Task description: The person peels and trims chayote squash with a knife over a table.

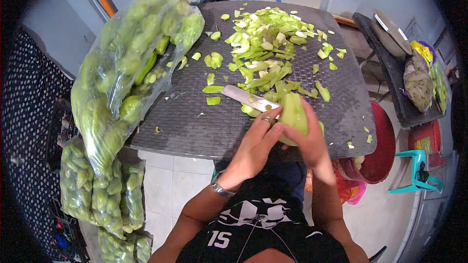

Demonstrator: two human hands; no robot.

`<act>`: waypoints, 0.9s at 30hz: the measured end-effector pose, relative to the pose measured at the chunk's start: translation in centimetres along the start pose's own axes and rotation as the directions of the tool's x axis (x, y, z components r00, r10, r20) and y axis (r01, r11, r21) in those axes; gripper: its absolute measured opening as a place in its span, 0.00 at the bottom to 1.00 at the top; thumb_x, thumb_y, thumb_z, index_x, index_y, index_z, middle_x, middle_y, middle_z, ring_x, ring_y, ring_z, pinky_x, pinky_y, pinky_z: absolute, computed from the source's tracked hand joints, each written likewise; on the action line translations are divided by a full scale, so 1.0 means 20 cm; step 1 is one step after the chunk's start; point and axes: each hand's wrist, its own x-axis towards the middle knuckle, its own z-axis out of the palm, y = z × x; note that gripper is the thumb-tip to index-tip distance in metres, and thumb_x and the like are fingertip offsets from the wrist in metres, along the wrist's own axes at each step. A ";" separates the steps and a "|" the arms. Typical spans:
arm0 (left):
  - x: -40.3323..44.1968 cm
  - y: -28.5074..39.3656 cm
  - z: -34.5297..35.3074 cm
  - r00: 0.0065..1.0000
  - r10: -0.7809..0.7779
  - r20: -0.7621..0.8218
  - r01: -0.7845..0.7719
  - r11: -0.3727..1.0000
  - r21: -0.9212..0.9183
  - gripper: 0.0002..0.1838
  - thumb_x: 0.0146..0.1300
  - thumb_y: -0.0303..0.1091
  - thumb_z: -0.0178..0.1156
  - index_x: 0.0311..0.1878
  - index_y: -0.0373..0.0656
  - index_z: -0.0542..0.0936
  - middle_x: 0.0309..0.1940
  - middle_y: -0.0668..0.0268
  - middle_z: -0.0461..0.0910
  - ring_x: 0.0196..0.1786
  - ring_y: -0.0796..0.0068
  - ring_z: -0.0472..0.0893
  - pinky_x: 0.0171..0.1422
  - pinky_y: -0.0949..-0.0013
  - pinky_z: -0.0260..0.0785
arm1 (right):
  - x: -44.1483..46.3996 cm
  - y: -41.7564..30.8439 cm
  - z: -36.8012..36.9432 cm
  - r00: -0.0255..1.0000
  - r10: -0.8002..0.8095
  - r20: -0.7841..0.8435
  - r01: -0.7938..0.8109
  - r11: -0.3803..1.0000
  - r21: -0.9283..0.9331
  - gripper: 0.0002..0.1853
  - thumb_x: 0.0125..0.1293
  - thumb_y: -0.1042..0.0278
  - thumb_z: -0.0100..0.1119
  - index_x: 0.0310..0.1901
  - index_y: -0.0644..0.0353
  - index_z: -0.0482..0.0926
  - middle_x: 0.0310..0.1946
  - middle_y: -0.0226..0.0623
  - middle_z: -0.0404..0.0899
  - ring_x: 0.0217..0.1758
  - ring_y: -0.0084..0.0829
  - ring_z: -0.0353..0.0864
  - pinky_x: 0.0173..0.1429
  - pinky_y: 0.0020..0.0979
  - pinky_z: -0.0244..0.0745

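My left hand (258, 141), with a ring and a wristwatch, is closed round the handle of a wide-bladed knife (246, 98). The blade points up and left over the dark woven table (190, 117). Partly peeled and pale green, a vegetable (294, 114) sits in my right hand (312, 139), which is slightly blurred. The knife's handle is hidden under my fingers. Just beyond the knife lies a heap of green peelings (268, 39), with loose pieces scattered around it.
A large clear bag of green vegetables (117, 68) rests on the table's left side. More filled bags (107, 195) stand below it. At the right are a red tub (382, 146), a teal stool (414, 170) and a side table with a basin (391, 34).
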 end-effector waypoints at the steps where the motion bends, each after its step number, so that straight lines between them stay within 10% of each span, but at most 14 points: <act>1: 0.01 0.01 -0.03 0.999 0.009 0.043 -0.009 1.000 -0.007 0.26 0.81 0.43 0.52 0.72 0.33 0.72 0.67 0.49 0.73 0.73 0.59 0.72 0.76 0.62 0.63 | 0.01 0.02 -0.07 0.996 -0.083 -0.042 0.078 0.991 -0.105 0.49 0.60 0.59 0.78 0.78 0.65 0.60 0.70 0.48 0.73 0.68 0.37 0.77 0.73 0.37 0.70; 4: -0.02 -0.02 -0.09 0.992 -0.121 0.032 0.123 0.988 -0.095 0.21 0.79 0.34 0.55 0.70 0.37 0.76 0.62 0.60 0.79 0.64 0.71 0.78 0.68 0.69 0.68 | 0.03 -0.06 -0.25 0.894 -0.402 -0.198 0.235 0.798 -0.555 0.45 0.55 0.65 0.82 0.74 0.62 0.70 0.65 0.48 0.79 0.68 0.38 0.79 0.71 0.38 0.73; 7: -0.04 -0.09 -0.19 0.982 -0.180 -0.054 0.168 0.971 -0.170 0.19 0.75 0.29 0.61 0.67 0.37 0.77 0.53 0.65 0.84 0.55 0.79 0.82 0.61 0.73 0.72 | 0.06 -0.09 -0.49 0.821 -0.518 -0.240 0.060 0.497 -0.866 0.44 0.52 0.69 0.79 0.74 0.52 0.72 0.58 0.49 0.80 0.62 0.50 0.82 0.67 0.43 0.77; 12: -0.07 -0.13 -0.33 0.960 -0.177 -0.218 0.144 0.977 -0.160 0.18 0.73 0.32 0.67 0.62 0.36 0.80 0.44 0.66 0.86 0.43 0.81 0.83 0.50 0.74 0.76 | 0.10 -0.02 -0.80 0.893 -0.285 -0.348 -0.255 0.317 -0.914 0.43 0.54 0.64 0.77 0.74 0.48 0.72 0.61 0.48 0.78 0.65 0.51 0.79 0.69 0.45 0.75; 20: -0.06 -0.13 -0.37 0.927 -0.139 -0.347 0.145 0.989 -0.011 0.18 0.69 0.34 0.71 0.58 0.36 0.83 0.44 0.64 0.88 0.43 0.80 0.84 0.51 0.73 0.77 | 0.09 0.03 -0.83 0.912 -0.241 -0.332 -0.263 0.277 -0.924 0.44 0.57 0.57 0.79 0.75 0.47 0.70 0.64 0.49 0.76 0.66 0.54 0.76 0.70 0.48 0.73; 27: -0.02 0.03 -0.61 0.885 0.167 -0.436 0.106 0.838 0.536 0.15 0.66 0.35 0.72 0.51 0.35 0.86 0.38 0.58 0.88 0.38 0.71 0.86 0.44 0.68 0.76 | 0.06 -0.01 -0.87 0.893 -0.286 -0.347 -0.299 0.200 -0.933 0.43 0.59 0.54 0.77 0.74 0.57 0.70 0.64 0.52 0.76 0.66 0.56 0.75 0.72 0.49 0.70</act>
